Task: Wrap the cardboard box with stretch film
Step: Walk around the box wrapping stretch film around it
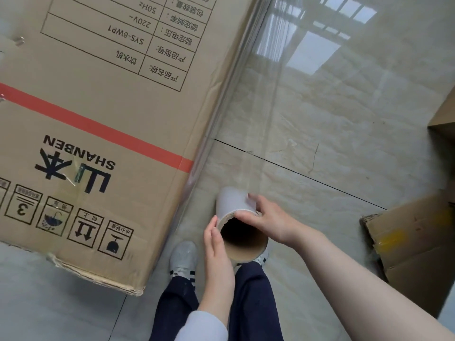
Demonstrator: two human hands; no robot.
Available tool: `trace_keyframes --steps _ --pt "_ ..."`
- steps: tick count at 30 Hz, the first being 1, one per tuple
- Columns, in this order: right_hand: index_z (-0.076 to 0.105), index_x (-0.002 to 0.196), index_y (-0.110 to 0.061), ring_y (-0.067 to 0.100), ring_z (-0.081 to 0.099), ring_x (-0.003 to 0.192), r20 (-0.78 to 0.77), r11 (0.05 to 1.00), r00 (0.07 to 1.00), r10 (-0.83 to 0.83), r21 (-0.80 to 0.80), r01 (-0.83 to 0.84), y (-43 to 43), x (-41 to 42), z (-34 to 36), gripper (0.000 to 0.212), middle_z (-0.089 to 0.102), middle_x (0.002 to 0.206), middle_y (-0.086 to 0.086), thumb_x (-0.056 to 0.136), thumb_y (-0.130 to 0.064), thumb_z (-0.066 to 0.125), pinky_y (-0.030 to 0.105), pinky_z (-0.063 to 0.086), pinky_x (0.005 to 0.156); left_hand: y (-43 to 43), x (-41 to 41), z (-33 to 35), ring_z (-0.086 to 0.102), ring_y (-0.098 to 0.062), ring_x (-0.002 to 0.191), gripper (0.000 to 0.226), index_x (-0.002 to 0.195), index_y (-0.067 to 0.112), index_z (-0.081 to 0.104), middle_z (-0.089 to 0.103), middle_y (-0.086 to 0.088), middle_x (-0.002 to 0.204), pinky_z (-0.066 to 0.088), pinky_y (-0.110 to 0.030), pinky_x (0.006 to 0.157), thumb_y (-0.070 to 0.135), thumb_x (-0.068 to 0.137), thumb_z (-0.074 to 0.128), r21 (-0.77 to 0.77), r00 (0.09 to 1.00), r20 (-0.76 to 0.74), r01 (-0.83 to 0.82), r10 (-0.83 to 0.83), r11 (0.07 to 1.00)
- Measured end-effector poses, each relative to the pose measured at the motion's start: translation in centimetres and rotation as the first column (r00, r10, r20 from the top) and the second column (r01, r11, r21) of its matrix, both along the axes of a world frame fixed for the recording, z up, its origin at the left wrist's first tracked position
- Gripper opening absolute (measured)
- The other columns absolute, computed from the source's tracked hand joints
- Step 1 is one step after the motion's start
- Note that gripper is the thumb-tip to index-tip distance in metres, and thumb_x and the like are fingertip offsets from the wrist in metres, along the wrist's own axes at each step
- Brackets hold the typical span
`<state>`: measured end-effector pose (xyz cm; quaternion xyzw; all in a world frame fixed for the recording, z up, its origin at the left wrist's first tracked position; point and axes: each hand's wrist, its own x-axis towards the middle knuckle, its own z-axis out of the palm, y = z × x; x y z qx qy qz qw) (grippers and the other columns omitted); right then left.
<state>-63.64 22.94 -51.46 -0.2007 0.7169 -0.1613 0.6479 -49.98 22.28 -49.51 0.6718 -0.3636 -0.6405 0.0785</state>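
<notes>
1. Holding the stretch film roll [235, 205] upright w/ both hands: right hand [264, 217] curls over the rim, fingers [246, 214] pressed on the roll's outer wall; left hand [216, 244] lies flat against the near side, fingers [211, 232] only lightly bent. Neither hand is free.
2. Film sheet [248, 99] runs from the roll, just beyond the fingers, up to the far corner edge of the cardboard box [98, 119]. It looks taut, w/ faint lengthwise creases.
3. To do this step well, my guess: keep the roll's axis parallel to the box edge, keep tension even top to bottom, let the core turn loosely betw. the palms rather than clamping it. A tilt would prob. bunch the film into a rope.
4. Overlap each pass on the last one; walk round close to the box so the sheet lands flat on the corner.
5. Box sits left of the fingers on the tile floor [344, 143]: big, brown, red band, black print upside down from this side, near corner crushed and frayed.
6. Other cardboard pieces [406, 242] lie well right of the fingers; mind the feet there.
</notes>
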Motion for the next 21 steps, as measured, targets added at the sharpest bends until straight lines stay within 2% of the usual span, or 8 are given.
trace_keyframes --steps 4,9,12,15,17,18,19,21 --pt "0.038 0.138 -0.009 0.017 0.046 0.127 -0.045 0.998 0.997 -0.061 -0.006 0.061 0.2 1.4 -1.3 0.073 0.049 0.137 0.002 0.082 -0.05 0.062 0.023 0.033 0.096 -1.3 1.2 -1.1 0.037 0.001 0.115 0.033 0.129 0.029 0.039 0.041 0.014 0.13 0.026 -0.011 0.087 0.038 0.1 0.023 0.042 0.994 0.034 0.105 -0.106 0.994" --pt "0.027 0.147 -0.014 0.011 0.035 0.136 -0.03 0.972 0.974 -0.227 -0.065 0.224 1.2 2.5 -1.4 0.072 0.036 0.149 -0.002 0.089 -0.049 0.052 0.016 0.023 0.096 -5.1 1.9 -2.1 0.044 -0.012 0.111 0.022 0.113 0.024 0.04 0.048 -0.001 0.128 0.03 -0.024 0.09 0.04 0.098 0.037 -0.001 0.906 0.1 0.414 -0.412 0.91" --pt "0.024 0.149 -0.017 0.008 0.025 0.141 -0.077 0.858 0.855 -0.512 -0.094 0.505 3.0 4.5 -2.1 0.076 0.026 0.155 -0.004 0.087 -0.056 0.045 0.019 0.017 0.107 -7.3 0.7 -3.0 0.034 -0.011 0.132 0.034 0.13 0.024 0.039 0.04 -0.001 0.142 0.025 -0.023 0.104 0.036 0.098 0.04 -0.111 0.841 -0.012 0.536 -0.54 0.837" --pt "0.037 0.144 -0.018 0.01 0.031 0.139 -0.061 0.726 0.724 -0.687 -0.098 0.681 4.0 7.7 -2.1 0.1 0.036 0.151 -0.003 0.069 -0.084 0.033 0.03 0.019 0.117 -8.2 -0.4 -4.3 0.02 -0.012 0.143 0.043 0.137 0.018 0.044 0.037 -0.002 0.149 0.014 -0.03 0.117 0.036 0.098 0.04 -0.075 0.706 -0.085 0.699 -0.703 0.711" --pt "0.044 0.14 -0.021 0.012 0.039 0.135 -0.075 0.706 0.702 -0.708 -0.099 0.701 4.4 9.3 -2.9 0.118 0.045 0.145 -0.003 0.053 -0.098 0.027 0.038 0.027 0.116 -8.2 -0.5 -4.5 0.032 -0.01 0.137 0.043 0.133 0.009 0.051 0.046 -0.002 0.142 0.02 -0.017 0.112 0.031 0.098 0.042 -0.048 0.677 -0.165 0.721 -0.717 0.692" --pt "0.047 0.138 -0.02 0.013 0.041 0.134 -0.089 0.705 0.699 -0.709 -0.114 0.7 4.5 9.4 -3.3 0.118 0.048 0.143 -0.002 0.052 -0.099 0.027 0.039 0.03 0.114 -8.1 -0.4 -4.4 0.043 -0.006 0.127 0.04 0.128 0.006 0.054 0.053 0.001 0.133 0.028 -0.007 0.102 0.029 0.097 0.043 -0.057 0.685 -0.189 0.707 -0.703 0.705" --pt "0.049 0.137 -0.019 0.014 0.043 0.132 -0.103 0.722 0.715 -0.692 -0.132 0.679 4.3 9.2 -3.5 0.112 0.05 0.141 0.0 0.057 -0.096 0.03 0.037 0.031 0.114 -7.8 0.1 -4.2 0.051 -0.002 0.113 0.035 0.122 0.006 0.057 0.059 0.005 0.121 0.033 0.0 0.09 0.027 0.098 0.043 -0.078 0.702 -0.196 0.685 -0.685 0.724" --pt "0.051 0.135 -0.015 0.014 0.043 0.132 -0.137 0.797 0.786 -0.603 -0.143 0.587 4.4 8.6 -3.8 0.082 0.051 0.141 0.001 0.079 -0.074 0.041 0.027 0.03 0.111 -6.8 1.4 -3.7 0.053 0.002 0.097 0.026 0.113 0.013 0.059 0.059 0.011 0.102 0.036 -0.004 0.082 0.025 0.098 0.041 -0.115 0.767 -0.158 0.611 -0.622 0.783"
